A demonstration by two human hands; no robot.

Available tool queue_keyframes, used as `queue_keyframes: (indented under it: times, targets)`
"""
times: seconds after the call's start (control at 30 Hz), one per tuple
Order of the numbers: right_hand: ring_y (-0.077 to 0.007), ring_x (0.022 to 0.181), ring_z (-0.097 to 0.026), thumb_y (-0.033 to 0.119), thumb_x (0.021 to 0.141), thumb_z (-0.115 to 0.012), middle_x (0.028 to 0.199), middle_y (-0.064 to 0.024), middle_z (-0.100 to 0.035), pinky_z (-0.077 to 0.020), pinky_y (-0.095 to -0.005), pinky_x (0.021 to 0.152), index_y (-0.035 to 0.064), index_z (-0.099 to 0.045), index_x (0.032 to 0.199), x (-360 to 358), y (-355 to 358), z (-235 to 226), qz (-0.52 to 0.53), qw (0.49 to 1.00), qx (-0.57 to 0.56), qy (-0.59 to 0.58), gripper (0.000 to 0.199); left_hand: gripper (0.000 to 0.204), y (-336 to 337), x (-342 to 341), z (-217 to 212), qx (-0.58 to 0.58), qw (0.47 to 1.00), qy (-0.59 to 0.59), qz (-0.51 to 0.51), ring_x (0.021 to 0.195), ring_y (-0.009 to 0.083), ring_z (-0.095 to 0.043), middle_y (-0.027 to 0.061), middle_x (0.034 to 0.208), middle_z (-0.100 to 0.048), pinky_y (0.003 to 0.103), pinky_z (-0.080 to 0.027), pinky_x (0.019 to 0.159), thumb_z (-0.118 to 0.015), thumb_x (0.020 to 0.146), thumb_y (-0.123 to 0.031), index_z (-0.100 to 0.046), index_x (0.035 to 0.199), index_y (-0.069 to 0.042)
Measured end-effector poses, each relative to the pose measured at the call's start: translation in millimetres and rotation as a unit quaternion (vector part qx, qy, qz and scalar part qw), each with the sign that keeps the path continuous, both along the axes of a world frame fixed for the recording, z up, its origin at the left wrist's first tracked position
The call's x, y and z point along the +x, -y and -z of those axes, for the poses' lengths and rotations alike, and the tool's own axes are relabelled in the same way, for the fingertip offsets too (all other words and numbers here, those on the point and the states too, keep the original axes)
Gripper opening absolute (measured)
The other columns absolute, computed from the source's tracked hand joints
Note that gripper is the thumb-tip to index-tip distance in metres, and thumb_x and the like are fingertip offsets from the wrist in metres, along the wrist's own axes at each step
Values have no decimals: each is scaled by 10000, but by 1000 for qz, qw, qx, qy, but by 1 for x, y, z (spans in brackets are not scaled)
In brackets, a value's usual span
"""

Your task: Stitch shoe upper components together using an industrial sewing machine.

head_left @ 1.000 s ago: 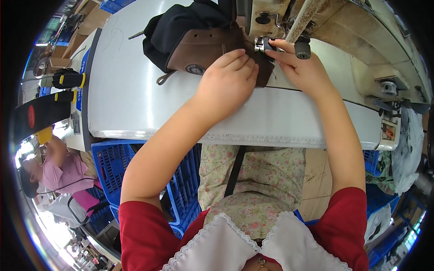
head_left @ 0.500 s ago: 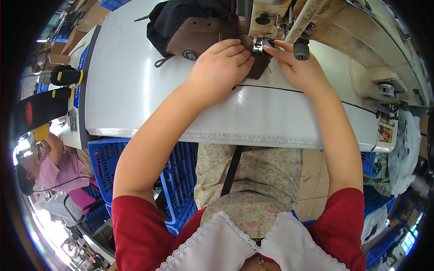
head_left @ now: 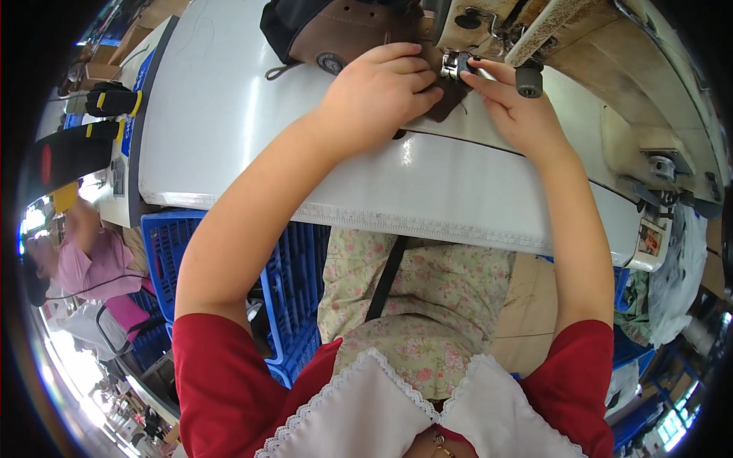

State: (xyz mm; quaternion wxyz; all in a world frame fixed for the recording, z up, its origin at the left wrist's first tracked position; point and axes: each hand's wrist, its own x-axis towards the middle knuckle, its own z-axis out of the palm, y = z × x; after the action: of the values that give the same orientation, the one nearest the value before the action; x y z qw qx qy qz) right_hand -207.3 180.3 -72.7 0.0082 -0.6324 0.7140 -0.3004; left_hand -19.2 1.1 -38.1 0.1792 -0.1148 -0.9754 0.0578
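Observation:
A soft black-and-brown piece that looks like a cap (head_left: pixel 343 34) lies on the sewing machine's bed, with eyelets and a round badge on its brown panel. My left hand (head_left: pixel 382 95) rests over its near edge, fingers together and bent, holding the brown material. That material runs to the right, to the metal presser foot (head_left: pixel 452 66). Just right of the foot is my right hand (head_left: pixel 519 107), its thumb and forefinger drawn together at the foot's side. What sits between those fingertips is too small to tell. A dark brown flap (head_left: pixel 449 105) shows between my hands.
The sewing machine (head_left: pixel 611 69) rises over the right side, with a dark-knobbed bar (head_left: pixel 529 80) close to my right hand. A ruler strip (head_left: pixel 397 221) edges the white table. Blue crates (head_left: pixel 294 298) stand below it. At the far left another person (head_left: pixel 99 259) sits working.
The view has shifted, so the machine and cap-like piece appear higher and further right. Both hands keep nearly the same places around the presser foot. At far left, the other person's arm has moved.

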Motion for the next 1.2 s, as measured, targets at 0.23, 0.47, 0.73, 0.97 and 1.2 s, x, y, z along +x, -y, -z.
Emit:
queue_keyframes:
  times: [0.23,0.47,0.73,0.97,1.2]
  targets:
    - [-285,1091,-615,43,855,-610,1221,-54,-648,-505,-387,925,206,-723,1152,3,-2,4,8,1000,-29,-7,356,393,-24,-2,-3,-51,996,14,-76,1184,183,-583,17,1172,-661,399,-352,1146,-602,790,-114,-684,1173,-139]
    - [-301,1084,-624,35,839,-597,1204,-73,-663,-502,-403,925,187,-716,1162,2,4,1,-23,998,-36,-39,377,281,-19,6,14,1,994,-79,-76,1125,178,-613,37,1074,-677,380,-358,1146,-602,809,-157,-721,1062,-127]
    - [-322,1020,-628,25,808,-598,1130,-105,-668,-503,-421,881,159,-724,1138,4,-2,-3,-23,999,-28,-16,377,436,-10,4,13,24,998,-18,-48,1206,182,-580,37,1214,-656,404,-372,1125,-600,770,-58,-703,1180,-167]
    - [-265,1134,-617,-18,835,-583,1257,-53,-626,-509,-355,928,132,-695,1191,8,-9,-10,3,998,39,-49,402,486,-1,3,14,60,998,-12,-13,1204,186,-584,38,1240,-652,406,-369,1116,-594,746,-21,-700,1200,-160]
    - [-275,1119,-625,-17,830,-588,1227,-47,-644,-514,-356,920,118,-707,1156,7,-8,-9,4,998,26,-59,373,485,5,1,15,71,997,-18,6,1200,187,-588,34,1230,-659,409,-360,1118,-599,747,-9,-697,1202,-146]
